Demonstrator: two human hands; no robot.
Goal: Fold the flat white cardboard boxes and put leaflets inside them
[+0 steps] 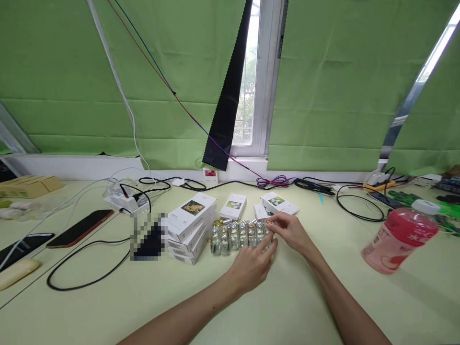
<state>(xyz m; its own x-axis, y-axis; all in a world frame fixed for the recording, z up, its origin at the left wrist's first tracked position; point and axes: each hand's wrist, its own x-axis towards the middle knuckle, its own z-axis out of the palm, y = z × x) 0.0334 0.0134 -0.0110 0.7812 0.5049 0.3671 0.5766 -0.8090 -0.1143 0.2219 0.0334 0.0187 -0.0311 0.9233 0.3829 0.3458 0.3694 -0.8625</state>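
Several small clear glass bottles (235,235) with silver and gold tops stand close together in rows on the table. My left hand (253,266) reaches in from the front, its fingers closed around the bottle at the right end of the group, which they mostly cover. At that bottle's top my right hand (289,231) pinches a small gold-coloured piece between thumb and forefinger. Left of the bottles is a stack of white boxes (192,213) with a yellow flower picture. Behind them lie a white box (233,207) and another white box (279,203) with white flower pictures.
A pink drink bottle (400,237) stands at the right. Black cables (316,186) run along the back edge. At the left are a power strip (127,200), a phone (81,228) and a looped black cable (72,289). Green circuit boards (417,203) lie far right.
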